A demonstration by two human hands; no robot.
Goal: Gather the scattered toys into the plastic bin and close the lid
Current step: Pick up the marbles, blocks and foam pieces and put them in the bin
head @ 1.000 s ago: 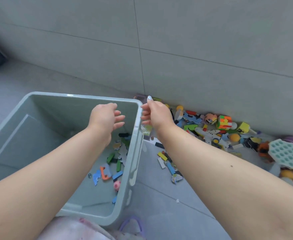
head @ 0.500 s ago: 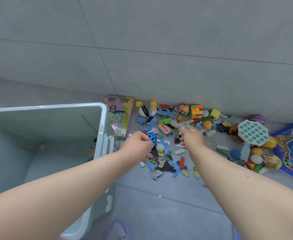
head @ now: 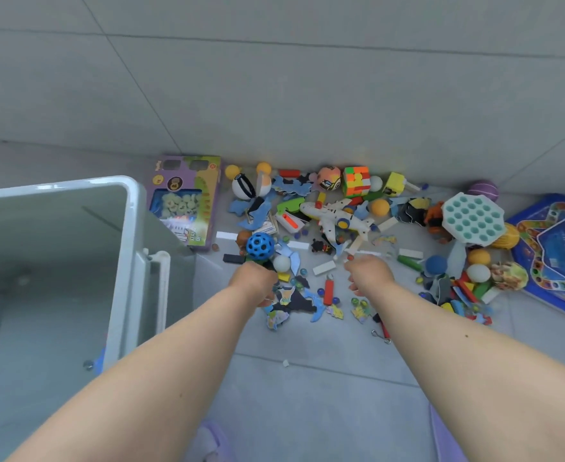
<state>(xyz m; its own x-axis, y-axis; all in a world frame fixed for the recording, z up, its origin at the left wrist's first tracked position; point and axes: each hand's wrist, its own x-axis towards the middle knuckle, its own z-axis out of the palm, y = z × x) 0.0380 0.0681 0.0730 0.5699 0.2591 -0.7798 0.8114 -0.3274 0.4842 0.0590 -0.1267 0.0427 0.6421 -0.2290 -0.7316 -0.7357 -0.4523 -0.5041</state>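
Observation:
The pale green plastic bin (head: 131, 261) stands open at the left, with a few small pieces on its bottom. Scattered toys lie along the wall: a blue holed ball (head: 260, 246), a white toy airplane (head: 336, 218), a colourful cube (head: 356, 181), a teal bubble board (head: 472, 217), balls, blocks and puzzle pieces (head: 294, 300). My left hand (head: 254, 282) reaches down right below the blue ball, over the puzzle pieces; its fingers are hidden under it. My right hand (head: 369, 274) hovers by a white block (head: 324, 268), fingers loosely curled down, with nothing seen in them.
A purple toy box (head: 187, 198) lies flat between the bin and the pile. A blue game board (head: 558, 248) lies at the right edge. The tiled wall rises just behind the toys. Bare grey floor stretches under my forearms. The bin's lid is not in view.
Both hands left the bin's rim and moved right and down to the toy pile. My view swung right, so the bin now sits at the left edge.

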